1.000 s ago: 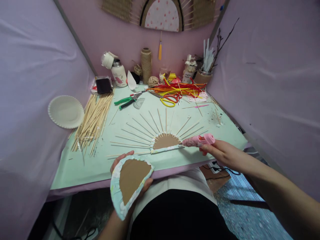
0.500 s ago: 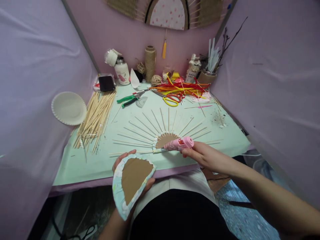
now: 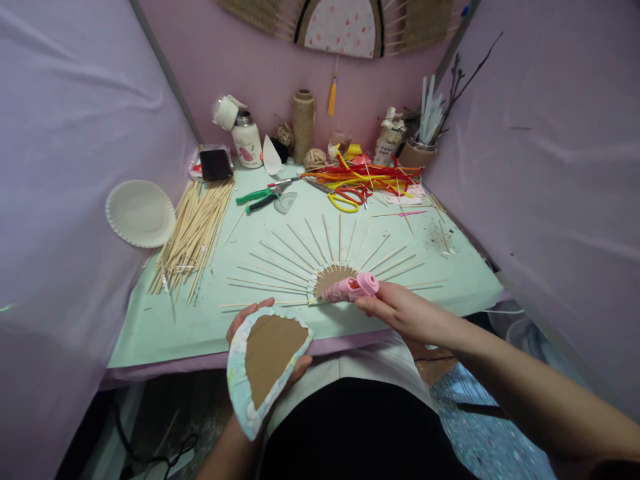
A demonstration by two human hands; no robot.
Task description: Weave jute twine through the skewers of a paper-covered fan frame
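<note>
1. Against the left hand [image 3: 301, 369] lies a semicircular panel [image 3: 273, 357], tilted just off the near edge of the table [image 3: 210, 333], its brown cardboard facing up and a pale blue, cloth-like wrap gathered around its rim.
2. That hand is clamped on the panel from beneath; fingers show past its upper left rim, the thumb beside its right edge, the palm hidden.
3. It should handle as light and fairly stiff, softer at the wrapped border; gripping by opposite rims looks safest, since hard pressure could crease the card.
4. Forward and right of the left hand, the right hand [image 3: 400, 308] is wrapped around a pink glue gun [image 3: 349, 289], nozzle pointing left.
5. Under that gun lies a smaller cardboard base [image 3: 330, 275], with thin sticks [image 3: 341, 239] fanning outward; whether the nozzle touches it I cannot tell. Those sticks look easy to snap, so the base seems the better hold.
6. Farther left of the left hand are a loose stick pile [image 3: 195, 230] and 1 white plate [image 3: 141, 213].
7. Beyond both hands rest 1 pair of green-handled pliers [image 3: 254, 196] and 1 twine spool [image 3: 303, 127].
</note>
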